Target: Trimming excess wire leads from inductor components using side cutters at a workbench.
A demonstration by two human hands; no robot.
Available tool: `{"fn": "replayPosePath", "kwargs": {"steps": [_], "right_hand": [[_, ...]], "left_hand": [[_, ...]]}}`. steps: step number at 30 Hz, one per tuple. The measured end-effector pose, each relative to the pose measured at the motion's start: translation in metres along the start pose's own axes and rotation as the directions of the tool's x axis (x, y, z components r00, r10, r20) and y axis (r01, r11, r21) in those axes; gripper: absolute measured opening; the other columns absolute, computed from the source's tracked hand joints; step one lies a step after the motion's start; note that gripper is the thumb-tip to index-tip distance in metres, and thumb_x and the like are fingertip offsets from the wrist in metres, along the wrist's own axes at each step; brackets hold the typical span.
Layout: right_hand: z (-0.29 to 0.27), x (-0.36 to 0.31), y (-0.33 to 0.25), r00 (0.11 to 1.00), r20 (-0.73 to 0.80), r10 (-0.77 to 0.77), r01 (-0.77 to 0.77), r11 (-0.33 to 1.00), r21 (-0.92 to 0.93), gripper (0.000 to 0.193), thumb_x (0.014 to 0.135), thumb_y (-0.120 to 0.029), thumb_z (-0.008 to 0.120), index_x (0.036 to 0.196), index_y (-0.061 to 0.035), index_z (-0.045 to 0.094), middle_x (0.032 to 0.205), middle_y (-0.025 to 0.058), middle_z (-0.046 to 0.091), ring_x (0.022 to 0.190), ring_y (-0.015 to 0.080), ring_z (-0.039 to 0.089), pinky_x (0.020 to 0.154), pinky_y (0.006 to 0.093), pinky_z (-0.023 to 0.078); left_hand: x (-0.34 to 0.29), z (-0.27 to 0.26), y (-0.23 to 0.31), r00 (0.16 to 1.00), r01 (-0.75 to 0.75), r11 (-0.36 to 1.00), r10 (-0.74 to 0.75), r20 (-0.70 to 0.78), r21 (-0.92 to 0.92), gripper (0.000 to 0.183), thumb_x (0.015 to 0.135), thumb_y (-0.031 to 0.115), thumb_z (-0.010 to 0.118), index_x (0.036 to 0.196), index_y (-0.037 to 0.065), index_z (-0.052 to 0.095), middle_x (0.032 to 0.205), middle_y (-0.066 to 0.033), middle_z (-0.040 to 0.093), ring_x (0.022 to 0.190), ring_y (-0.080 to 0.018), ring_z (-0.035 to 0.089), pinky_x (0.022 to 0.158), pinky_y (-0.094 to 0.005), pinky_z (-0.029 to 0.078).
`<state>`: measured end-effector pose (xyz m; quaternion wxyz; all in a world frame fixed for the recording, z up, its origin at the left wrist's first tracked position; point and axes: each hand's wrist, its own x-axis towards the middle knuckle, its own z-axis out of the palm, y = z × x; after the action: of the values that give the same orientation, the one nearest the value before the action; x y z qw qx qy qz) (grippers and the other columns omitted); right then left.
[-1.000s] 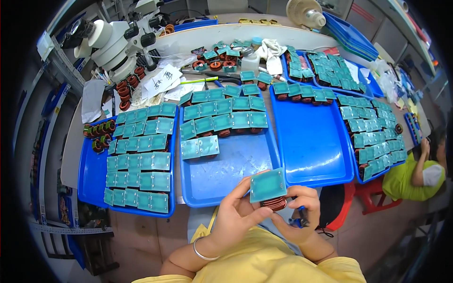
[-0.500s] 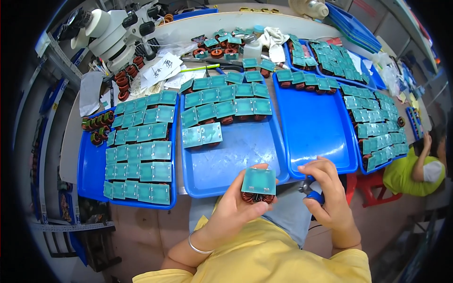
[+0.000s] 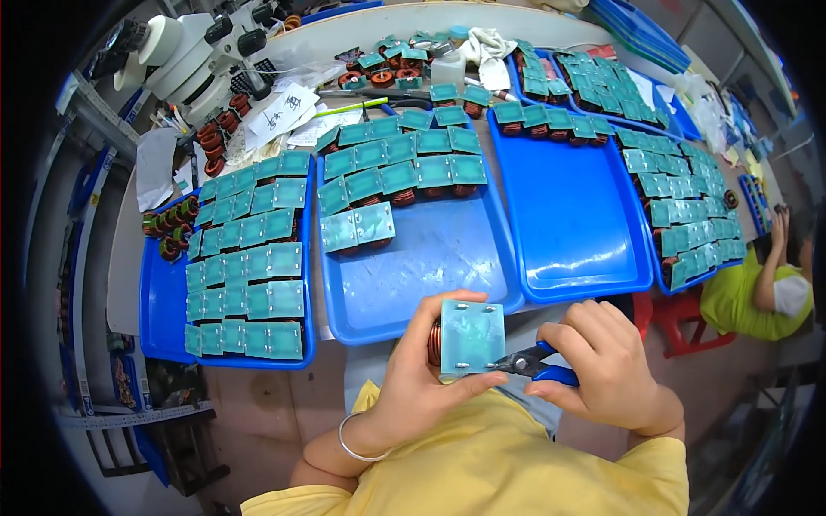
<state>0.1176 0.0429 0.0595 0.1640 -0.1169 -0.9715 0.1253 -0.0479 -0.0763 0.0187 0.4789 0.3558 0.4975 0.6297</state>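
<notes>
My left hand [image 3: 413,357] is closed round a toroidal coil with a square green circuit board [image 3: 472,337], its board face turned up toward me. Copper windings show at the board's left side, and small solder pins stand near its corners. In my right hand [image 3: 602,361] is a pair of flush cutters [image 3: 535,365] with blue handles. The dark jaws reach the board's lower right corner, by the pin there. Whether the jaws touch the pin I cannot tell. Just beyond my hands lies a light-blue tray [image 3: 413,301] with rows of similar board-topped coils [image 3: 397,178] in its far half.
To the left stands a blue tray [image 3: 162,318] full of board-topped coils and some bare green coils [image 3: 172,220]. On the right, another blue tray [image 3: 576,232] has one row at its far end. A microscope [image 3: 185,64] is at the back left. A person in a lime top [image 3: 757,297] sits far right.
My left hand has tilted the coil so the board faces up more fully. My right hand has brought the cutters left to the board's corner. The view has shifted slightly.
</notes>
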Motion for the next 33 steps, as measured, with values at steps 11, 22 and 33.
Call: {"fn": "replayPosePath", "kwargs": {"steps": [11,22,33], "right_hand": [[-0.008,-0.006,-0.003,0.999,0.025,-0.020,0.021,0.999,-0.032,0.050,0.075,-0.049,0.062,0.085,0.0000,0.056,0.069,0.0072,0.041,0.058,0.0229,0.040,0.054,0.0332,0.032],[0.003,-0.018,0.003,0.999,0.003,-0.048,0.048,0.999,0.005,0.047,0.073,-0.044,0.065,0.083,0.0010,0.055,0.066,0.0084,0.041,0.057,0.0241,0.043,0.052,0.0340,0.035],[0.006,-0.020,0.004,0.999,-0.046,-0.004,0.010,0.992,0.124,0.041,0.070,-0.041,0.068,0.086,-0.0047,0.056,0.071,0.0069,0.044,0.060,0.0230,0.046,0.054,0.0325,0.036]], "left_hand": [[-0.002,-0.005,0.005,0.973,-0.227,0.903,0.198,0.116,0.364,0.072,0.061,0.013,0.083,0.120,0.003,0.041,0.115,-0.0098,0.046,0.102,-0.0167,0.049,0.085,-0.0278,0.043],[0.000,0.001,0.010,0.947,-0.320,0.771,0.259,0.188,0.550,0.072,0.061,0.016,0.083,0.119,0.004,0.042,0.110,-0.0094,0.048,0.097,-0.0178,0.051,0.084,-0.0283,0.042],[-0.005,0.008,0.005,0.973,0.002,0.946,-0.077,0.218,0.325,0.067,0.073,0.019,0.074,0.125,0.001,0.035,0.116,-0.0152,0.044,0.105,-0.0280,0.048,0.090,-0.0345,0.040]]}}
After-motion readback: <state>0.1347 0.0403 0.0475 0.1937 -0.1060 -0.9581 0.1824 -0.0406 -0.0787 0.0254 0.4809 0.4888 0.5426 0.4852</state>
